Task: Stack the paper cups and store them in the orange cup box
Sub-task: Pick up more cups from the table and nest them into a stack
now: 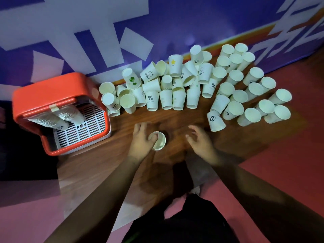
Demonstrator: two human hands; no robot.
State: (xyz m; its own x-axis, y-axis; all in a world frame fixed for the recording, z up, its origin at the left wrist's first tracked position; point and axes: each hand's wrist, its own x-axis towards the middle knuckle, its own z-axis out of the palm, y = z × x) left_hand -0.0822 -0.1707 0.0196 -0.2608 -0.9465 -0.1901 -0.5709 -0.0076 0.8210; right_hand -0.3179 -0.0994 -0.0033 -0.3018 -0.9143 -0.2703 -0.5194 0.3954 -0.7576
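My left hand (141,137) is shut on a white paper cup (159,141), its mouth facing up toward me, near the middle of the brown wooden surface. My right hand (199,139) hovers to the right of it with fingers spread and nothing in them. Several loose paper cups (166,85) lie and stand jumbled along the far wall. A group of upside-down cups (245,93) fills the right side. The orange cup box (52,88) stands open at the left, with stacked cups (66,116) lying across its white slatted tray.
A purple wall with white lettering (105,32) rises right behind the cups. The wooden surface (105,163) ends at a pink floor (289,163) on the right and near side. A panda-print cup (216,121) stands closest to my right hand.
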